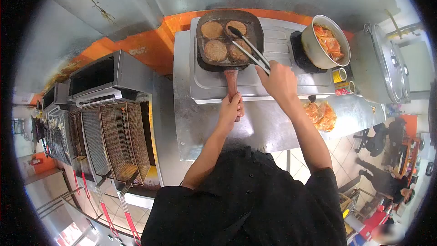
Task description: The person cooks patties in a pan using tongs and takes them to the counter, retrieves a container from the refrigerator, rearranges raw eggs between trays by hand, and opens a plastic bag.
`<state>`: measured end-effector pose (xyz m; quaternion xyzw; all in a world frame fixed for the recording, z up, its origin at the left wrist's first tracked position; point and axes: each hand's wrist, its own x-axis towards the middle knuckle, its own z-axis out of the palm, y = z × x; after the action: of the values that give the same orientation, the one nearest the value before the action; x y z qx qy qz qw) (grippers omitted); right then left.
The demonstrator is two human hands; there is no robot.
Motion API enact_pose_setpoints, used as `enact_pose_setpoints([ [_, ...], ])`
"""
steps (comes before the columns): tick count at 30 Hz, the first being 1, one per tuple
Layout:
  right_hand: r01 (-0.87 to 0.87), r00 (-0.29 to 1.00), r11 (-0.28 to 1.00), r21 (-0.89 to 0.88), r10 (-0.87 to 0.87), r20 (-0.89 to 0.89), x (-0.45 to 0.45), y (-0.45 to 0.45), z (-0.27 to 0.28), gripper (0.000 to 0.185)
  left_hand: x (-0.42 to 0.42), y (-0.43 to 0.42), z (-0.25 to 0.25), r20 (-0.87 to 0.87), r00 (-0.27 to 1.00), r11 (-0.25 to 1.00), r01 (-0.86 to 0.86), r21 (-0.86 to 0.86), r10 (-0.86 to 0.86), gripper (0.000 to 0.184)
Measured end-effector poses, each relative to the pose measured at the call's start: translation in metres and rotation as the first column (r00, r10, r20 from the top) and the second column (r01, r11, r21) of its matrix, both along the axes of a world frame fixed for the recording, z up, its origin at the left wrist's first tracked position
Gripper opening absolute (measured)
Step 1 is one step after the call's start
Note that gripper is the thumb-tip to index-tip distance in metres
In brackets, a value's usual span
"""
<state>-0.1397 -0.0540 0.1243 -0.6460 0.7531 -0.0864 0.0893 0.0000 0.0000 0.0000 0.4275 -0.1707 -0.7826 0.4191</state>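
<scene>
The right hand (pixel 281 82) is closing its grip around the metal tongs (pixel 261 57), and the left hand (pixel 232 110) is gripping the pan handle (pixel 231 82). The black tips (pixel 235 31) are pointing at the far right patty (pixel 240 24); I can't tell if they're touching. Four brown patties (pixel 215 50) are sitting in the pan (pixel 258 34), on the stove's (pixel 277 90) left side. Squeezing too hard could be breaking a patty. Pulling the handle could be tipping the pan toward the near bench (pixel 200 127). Swinging right could be bumping the pot (pixel 324 55).
</scene>
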Motion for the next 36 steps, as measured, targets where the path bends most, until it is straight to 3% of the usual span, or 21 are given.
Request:
enact_pose_setpoints([
  [5,0.025,0.941,0.996,0.085,-0.052,0.336,-0.011,0.001,0.007,0.049,0.002,0.0,0.003,0.03,0.999,0.999,-0.031,-0.036,0.032,0.022],
  [6,0.02,0.941,0.996,0.087,-0.048,0.335,-0.015,0.001,0.006,0.049,0.0,0.003,0.007,0.029,0.999,0.999,-0.036,-0.033,0.037,0.022],
  [8,0.02,0.738,0.938,0.347,-0.248,0.628,-0.021,-0.001,0.004,0.052,-0.004,0.008,0.015,0.001,1.0,1.0,-0.007,0.026,0.007,0.022],
  [9,0.016,0.738,0.937,0.348,-0.246,0.628,-0.021,-0.001,0.005,0.052,-0.006,0.009,0.015,0.002,1.0,1.0,-0.011,0.026,0.011,0.022],
  [11,-0.007,0.612,0.89,0.456,-0.357,0.706,-0.022,-0.002,0.01,0.055,-0.009,0.01,0.013,-0.021,0.999,1.0,-0.025,0.001,0.025,0.022],
  [20,-0.094,0.466,0.799,0.594,-0.492,0.735,-0.015,-0.039,0.0,0.055,-0.011,0.01,0.003,-0.032,0.999,1.0,-0.028,-0.013,0.027,0.021],
  [23,-0.036,0.552,0.882,0.469,-0.374,0.746,-0.007,-0.041,-0.008,0.056,-0.01,0.01,0.005,0.038,0.999,1.0,0.0,0.02,0.0,0.021],
  [29,0.002,0.747,0.948,0.317,-0.212,0.63,-0.003,-0.052,-0.027,0.058,-0.012,0.011,-0.005,-0.001,1.0,0.998,-0.016,-0.055,0.016,0.023],
  [32,-0.022,0.763,0.981,0.191,-0.107,0.638,-0.012,-0.056,-0.046,0.057,-0.01,0.011,0.0,0.005,1.0,0.999,0.002,-0.044,-0.002,0.024],
  [36,-0.011,0.788,0.981,0.195,-0.111,0.606,-0.016,-0.05,-0.03,0.053,-0.012,0.011,-0.002,-0.006,1.0,0.999,-0.02,-0.034,0.019,0.024],
])
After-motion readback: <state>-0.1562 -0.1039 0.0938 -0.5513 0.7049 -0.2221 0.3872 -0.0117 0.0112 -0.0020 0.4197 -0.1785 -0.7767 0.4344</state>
